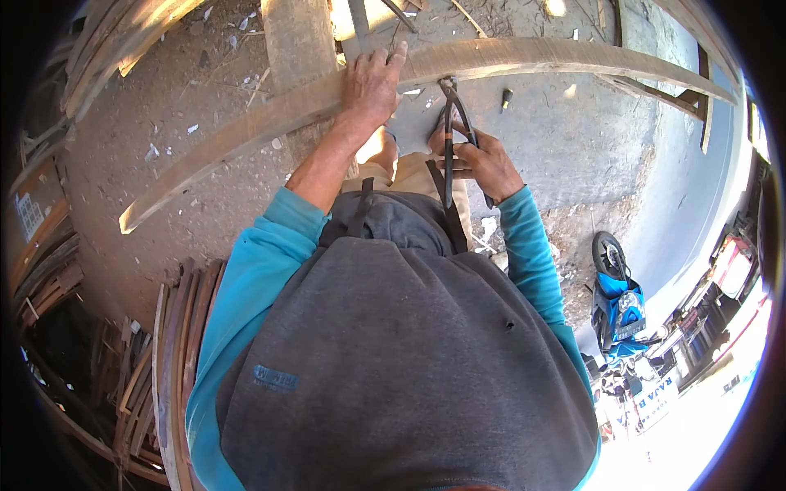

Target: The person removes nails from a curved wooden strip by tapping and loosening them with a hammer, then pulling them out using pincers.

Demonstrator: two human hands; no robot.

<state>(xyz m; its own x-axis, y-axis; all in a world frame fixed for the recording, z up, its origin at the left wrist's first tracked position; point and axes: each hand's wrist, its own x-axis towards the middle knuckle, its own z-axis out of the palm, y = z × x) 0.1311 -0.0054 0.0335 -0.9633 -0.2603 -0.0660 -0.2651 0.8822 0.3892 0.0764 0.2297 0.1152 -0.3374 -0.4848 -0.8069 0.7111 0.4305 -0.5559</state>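
A long wooden board, curved in this wide view, runs across in front of my body. My left hand lies over the board left of its middle, fingers bent over the far side and the wrist on the near side. In my right hand I hold a pair of pincers by their dark handles, which are spread apart. The jaws point away from me and lie at the near edge of the board; whether they bite on anything is too small to tell.
Another plank lies beneath the board, pointing away. Stacked wood strips stand at lower left, with more lumber at upper left. A small dark object rests on the concrete floor. A blue motorbike is at right.
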